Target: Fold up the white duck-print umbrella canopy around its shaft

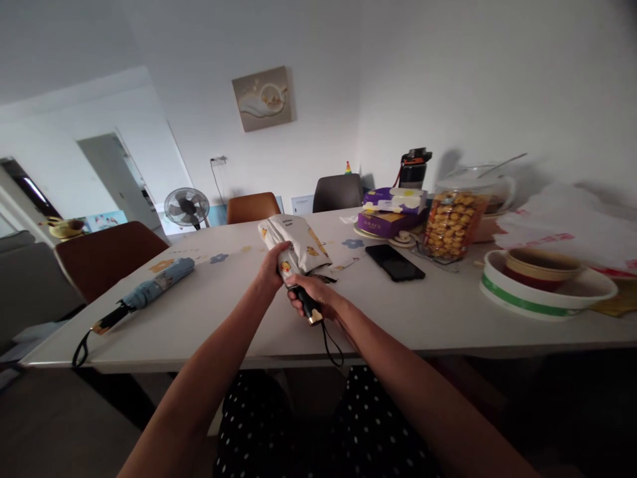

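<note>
1. White umbrella [300, 259]: held in both hands over the near part of the table [223, 312], black handle [309, 307] toward the person, wrist loop [333, 348] hanging.
2. Right hand [321, 292]: fingers grasping the umbrella at the handle.
3. Left hand [273, 267]: grasping the canopy [293, 232], thumb on top; other fingers mostly hidden.
4. Canopy: collapsed, panels loose and bulging. Judged: folding down done; wrapping and fastening outstanding.
5. Blue umbrella [162, 282]: lying leftward on the table, furled slim; judged finished, fastening not verifiable.
6. Phone [395, 262]: flat on the table, rightward, untouched.
</note>
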Available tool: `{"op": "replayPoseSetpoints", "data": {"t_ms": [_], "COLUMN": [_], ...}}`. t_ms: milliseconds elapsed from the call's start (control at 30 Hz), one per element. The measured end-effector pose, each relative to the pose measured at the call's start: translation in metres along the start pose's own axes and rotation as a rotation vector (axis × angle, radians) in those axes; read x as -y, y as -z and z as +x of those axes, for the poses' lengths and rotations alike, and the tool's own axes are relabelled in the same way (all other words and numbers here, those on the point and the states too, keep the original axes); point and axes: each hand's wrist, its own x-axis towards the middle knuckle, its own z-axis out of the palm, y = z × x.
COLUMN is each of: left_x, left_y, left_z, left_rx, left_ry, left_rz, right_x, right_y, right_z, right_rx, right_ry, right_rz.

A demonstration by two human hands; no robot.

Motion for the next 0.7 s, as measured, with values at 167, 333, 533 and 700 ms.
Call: {"op": "replayPoseSetpoints", "data": {"t_ms": [167,333,533,700], "left_x": [0.016,0.02,0.02,0.009], "left_y": [0.016,0.027,0.032,0.057], "left_z": [0.003,0.004,0.008,0.019], "left_rx": [-0.069,-0.02,0.018,-0.056], "left_ry": [-0.024,0.042,0.073,-0.151], "left_rz": [-0.101,-0.14,-0.154,-0.22], "right_x": [-0.009,-0.01,-0.007,-0.009], "right_y": [0.0,0.0,-0.001,0.004], "right_z": [0.011,0.015,0.003,0.002], "right_rx": [-0.163,-0.143,-0.187,-0.032], "right_ry": [0.008,0.024,-0.008,-0.062], "right_rz": [-0.071,0.035,-0.17,-0.187]}}
